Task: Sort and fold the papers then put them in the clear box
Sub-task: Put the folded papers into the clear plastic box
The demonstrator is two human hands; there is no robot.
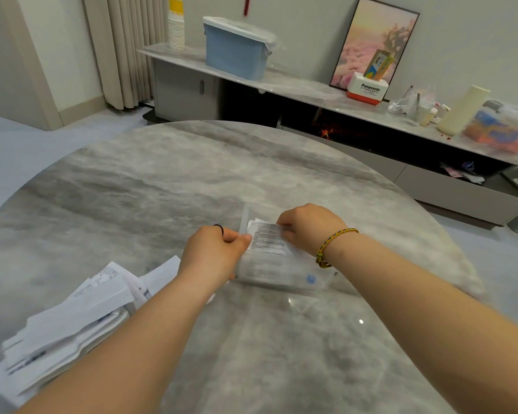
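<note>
Left hand [219, 252] grips end of clear plastic box [281, 274] | right hand [307, 224] pinches folded white printed paper [266, 239], tucking it in | next, I judge: release, fetch from loose white paper pile [72, 318] at my left.

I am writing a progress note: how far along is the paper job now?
Done: at least one sheet is folded. In hand: the right hand pinches this folded white printed paper at the mouth of the clear plastic box, whose rim the left hand grips. Left: a loose pile of white papers waits on the grey marble table; box contents are unclear.
</note>
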